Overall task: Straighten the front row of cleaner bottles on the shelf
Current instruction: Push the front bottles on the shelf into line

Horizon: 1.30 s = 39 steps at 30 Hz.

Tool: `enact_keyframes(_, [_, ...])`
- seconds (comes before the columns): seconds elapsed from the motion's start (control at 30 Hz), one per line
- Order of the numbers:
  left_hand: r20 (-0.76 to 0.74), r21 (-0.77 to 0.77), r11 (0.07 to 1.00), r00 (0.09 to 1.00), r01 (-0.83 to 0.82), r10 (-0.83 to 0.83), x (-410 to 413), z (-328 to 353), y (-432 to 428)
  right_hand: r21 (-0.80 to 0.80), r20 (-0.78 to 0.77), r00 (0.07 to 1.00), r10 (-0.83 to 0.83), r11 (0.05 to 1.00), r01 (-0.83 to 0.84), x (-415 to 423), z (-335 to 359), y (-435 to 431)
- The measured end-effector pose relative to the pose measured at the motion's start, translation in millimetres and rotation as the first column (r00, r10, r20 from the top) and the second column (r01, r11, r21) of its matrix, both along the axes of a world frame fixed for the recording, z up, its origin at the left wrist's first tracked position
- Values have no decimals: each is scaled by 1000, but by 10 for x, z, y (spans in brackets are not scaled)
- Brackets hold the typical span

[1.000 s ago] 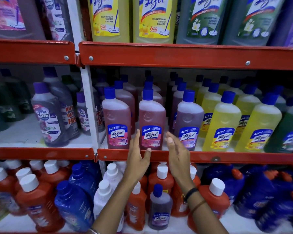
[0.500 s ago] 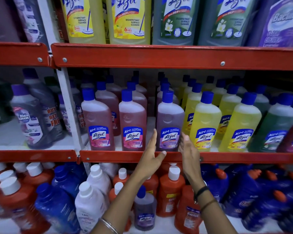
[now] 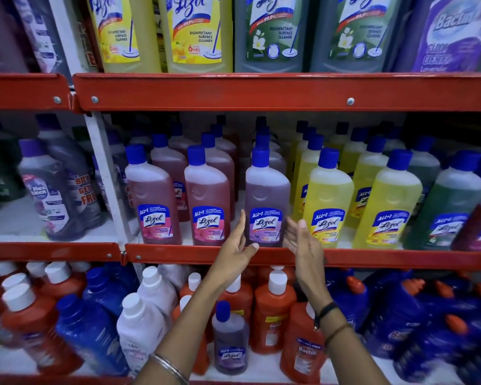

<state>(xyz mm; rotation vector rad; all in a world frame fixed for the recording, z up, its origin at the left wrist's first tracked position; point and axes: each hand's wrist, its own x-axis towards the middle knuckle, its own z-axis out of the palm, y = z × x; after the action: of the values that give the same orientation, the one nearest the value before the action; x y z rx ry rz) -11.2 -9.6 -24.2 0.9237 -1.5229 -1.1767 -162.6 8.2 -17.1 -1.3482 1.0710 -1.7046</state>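
Both hands reach up to the middle shelf (image 3: pixel 261 255), flanking the purple cleaner bottle (image 3: pixel 267 198) that stands upright in the front row, between 2 pink bottles (image 3: pixel 207 201) on its left and 2 yellow bottles (image 3: pixel 328 201) on its right. The left hand (image 3: pixel 238 252) has an open grip, fingers flat against or just beside the bottle's lower left edge, thumb at its base. The right hand (image 3: pixel 303 241) is also open, palm facing the bottle's lower right side; whether it touches is unclear. Neither hand clasps the bottle.
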Motion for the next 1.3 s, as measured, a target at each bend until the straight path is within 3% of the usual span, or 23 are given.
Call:
enact_keyframes(0.1, [-32, -118, 978, 985, -172, 169, -109, -29, 103, -30, 11, 999, -50, 998, 50, -116, -9, 51])
enact_keyframes(0.17, [-87, -276, 882, 923, -383, 374, -253, -38, 214, -127, 54, 985, -162, 978, 168, -252, -34, 131])
enact_keyframes(0.23, [-171, -376, 805, 889, -458, 426, -438, -39, 307, -217, 101, 958, -270, 933, 286, -437, -52, 191])
enact_keyframes(0.33, [-94, -386, 860, 941, -334, 324, -726, 17, 346, -228, 102, 945, -311, 917, 326, -717, -44, 150])
enact_keyframes(0.43, [21, -282, 948, 987, -147, 159, -951, 75, 289, -107, 1, 970, -244, 964, 242, -896, -41, 28])
enact_keyframes(0.57, [15, -158, 986, 999, -47, 51, -1112, 84, 155, -38, -52, 993, -107, 994, 105, -1011, -11, -22])
enact_keyframes(0.8, [-25, -90, 995, 999, -43, 40, -1162, 97, 88, -11, -21, 1000, -23, 1000, 22, -1123, -14, -18])
enact_keyframes(1.3, [23, -80, 995, 998, -56, 58, -1128, 158, 129, 19, 12, 999, -50, 999, 50, -1090, 6, -2])
